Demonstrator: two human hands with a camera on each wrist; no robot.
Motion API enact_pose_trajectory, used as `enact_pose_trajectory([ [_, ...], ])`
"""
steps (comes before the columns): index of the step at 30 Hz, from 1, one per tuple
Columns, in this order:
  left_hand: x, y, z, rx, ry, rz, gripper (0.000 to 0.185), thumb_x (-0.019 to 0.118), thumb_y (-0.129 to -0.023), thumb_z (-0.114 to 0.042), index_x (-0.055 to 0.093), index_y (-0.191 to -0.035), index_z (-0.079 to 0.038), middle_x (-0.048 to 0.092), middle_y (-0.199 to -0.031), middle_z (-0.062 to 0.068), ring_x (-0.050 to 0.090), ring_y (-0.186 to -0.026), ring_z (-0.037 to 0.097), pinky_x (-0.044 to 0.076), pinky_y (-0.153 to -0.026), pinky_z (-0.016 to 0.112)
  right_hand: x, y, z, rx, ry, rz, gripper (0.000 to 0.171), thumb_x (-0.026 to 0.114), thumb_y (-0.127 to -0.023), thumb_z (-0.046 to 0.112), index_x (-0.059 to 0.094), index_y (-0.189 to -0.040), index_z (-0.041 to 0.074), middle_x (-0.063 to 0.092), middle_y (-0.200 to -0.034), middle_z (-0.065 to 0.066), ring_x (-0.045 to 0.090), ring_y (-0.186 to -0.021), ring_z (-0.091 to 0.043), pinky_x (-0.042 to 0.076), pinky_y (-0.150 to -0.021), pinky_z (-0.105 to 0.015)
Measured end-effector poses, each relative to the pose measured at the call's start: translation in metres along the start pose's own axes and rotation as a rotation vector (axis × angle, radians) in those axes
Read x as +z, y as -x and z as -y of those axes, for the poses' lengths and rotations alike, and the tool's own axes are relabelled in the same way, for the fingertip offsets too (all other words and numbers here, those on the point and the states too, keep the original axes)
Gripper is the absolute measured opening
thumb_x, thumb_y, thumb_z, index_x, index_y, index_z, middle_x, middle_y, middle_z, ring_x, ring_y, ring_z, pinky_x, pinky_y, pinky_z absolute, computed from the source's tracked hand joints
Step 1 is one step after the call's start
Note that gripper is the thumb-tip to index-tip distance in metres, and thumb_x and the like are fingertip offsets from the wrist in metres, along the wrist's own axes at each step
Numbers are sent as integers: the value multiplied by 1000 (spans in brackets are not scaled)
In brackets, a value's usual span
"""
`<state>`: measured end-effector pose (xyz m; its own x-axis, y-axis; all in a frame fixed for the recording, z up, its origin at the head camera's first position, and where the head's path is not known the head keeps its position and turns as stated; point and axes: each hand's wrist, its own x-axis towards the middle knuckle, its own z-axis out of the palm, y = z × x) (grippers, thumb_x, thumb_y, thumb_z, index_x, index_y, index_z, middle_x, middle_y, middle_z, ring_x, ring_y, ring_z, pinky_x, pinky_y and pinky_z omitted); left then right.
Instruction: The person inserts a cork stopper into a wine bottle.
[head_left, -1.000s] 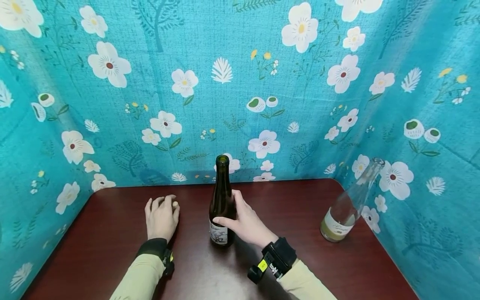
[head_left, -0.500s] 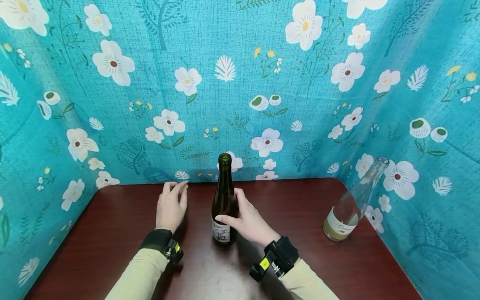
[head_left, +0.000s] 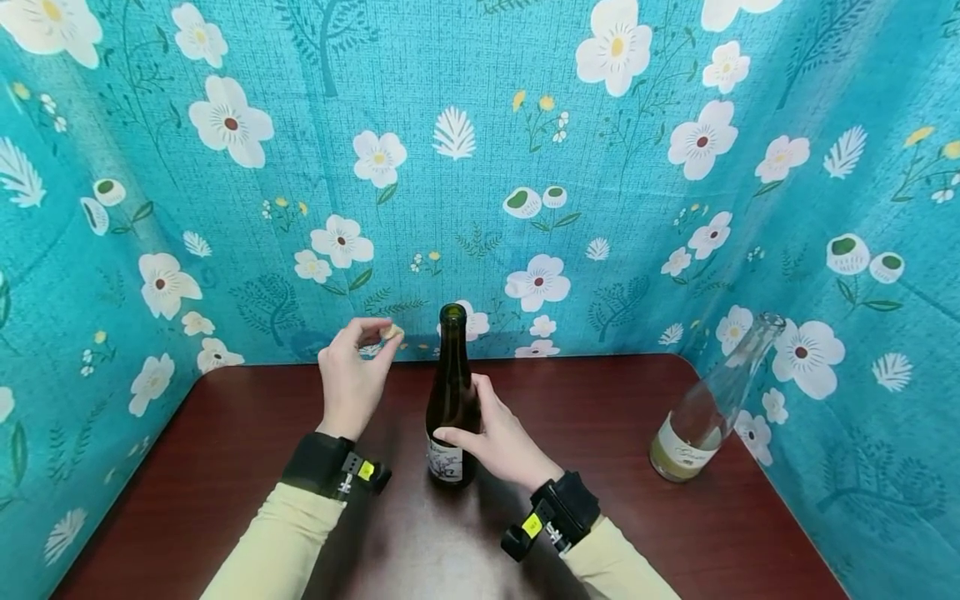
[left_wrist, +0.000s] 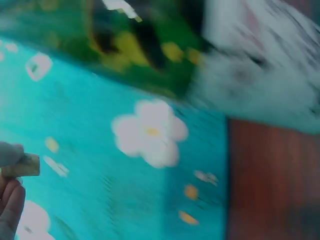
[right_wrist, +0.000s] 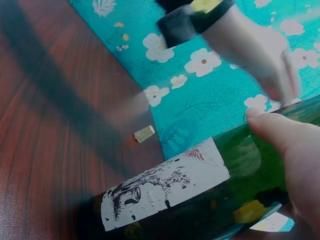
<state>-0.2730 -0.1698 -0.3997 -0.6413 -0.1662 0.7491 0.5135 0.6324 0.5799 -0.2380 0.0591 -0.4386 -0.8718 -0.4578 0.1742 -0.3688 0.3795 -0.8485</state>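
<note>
The left hand (head_left: pixel 351 375) had thumb and finger together on a small cork (head_left: pixel 392 332), one end of which showed past the fingertips in the left wrist view. That pinch looked sound: a light hold with one end free should let the cork be turned and aimed, while a harder squeeze might tip it. The right hand (head_left: pixel 506 437) was wrapped around the dark bottle (head_left: pixel 452 383), its thumb near the upper edge of the label (head_left: pixel 445 461), and the bottle stood upright on the surface (head_left: pixel 232 450). Steadiness probably mattered most there; a firm hold with the base pressed flat would give the left hand a fixed point to work to. The cork was to the left of the bottle's uncovered mouth, near it but apart, and slightly lower in the head view, so any approach was best made slowly, from above, with cork and neck in line, to spare the rim a knock. In the right wrist view, a second cork (right_wrist: pixel 144 134) lay on the surface beyond the bottle, worth leaving undisturbed. Farther right, a clear bottle (head_left: pixel 697 408) stood well apart near the patterned curtain (head_left: pixel 405 192) and called only for space.
</note>
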Motion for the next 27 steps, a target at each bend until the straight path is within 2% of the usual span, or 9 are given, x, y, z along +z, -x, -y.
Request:
enact_pose_trajectory([
  [5,-2,-16,-37,153,118,-68,23,81,-89,-10,78,-111,-10,76,-99,2,73,-89,20,57,-80,36,-1,-1,-1,-5,-5,4,67,74,-94,44,33,-145,28,55,-125,8,57,-105,-12,49,-85,-38],
  [9,-7,-24,-64,243,226,-72,27,77,-92,-8,76,-119,-8,75,-106,4,73,-91,17,56,-83,28,0,-1,-2,-6,-18,4,67,74,-94,42,33,-145,28,55,-127,8,58,-107,-11,50,-87,-37],
  [16,-14,-33,-107,307,348,-41,31,75,-92,-2,74,-123,-5,72,-119,5,73,-96,16,57,-83,30,0,-1,-2,-11,-18,13,65,74,-95,41,33,-144,28,56,-123,8,57,-100,-14,49,-80,-37],
  [21,-13,-37,-122,352,389,-4,31,77,-89,2,74,-120,-1,72,-120,6,73,-96,18,57,-84,32,1,-2,-2,-5,-25,12,65,74,-95,40,33,-143,29,55,-122,9,57,-104,-12,49,-83,-38],
  [27,-8,-39,-120,363,336,32,29,76,-91,-2,75,-120,-2,73,-115,7,72,-96,17,56,-87,30,2,-2,-1,-13,-29,17,65,75,-95,38,32,-143,28,55,-123,8,57,-105,-11,49,-83,-39],
])
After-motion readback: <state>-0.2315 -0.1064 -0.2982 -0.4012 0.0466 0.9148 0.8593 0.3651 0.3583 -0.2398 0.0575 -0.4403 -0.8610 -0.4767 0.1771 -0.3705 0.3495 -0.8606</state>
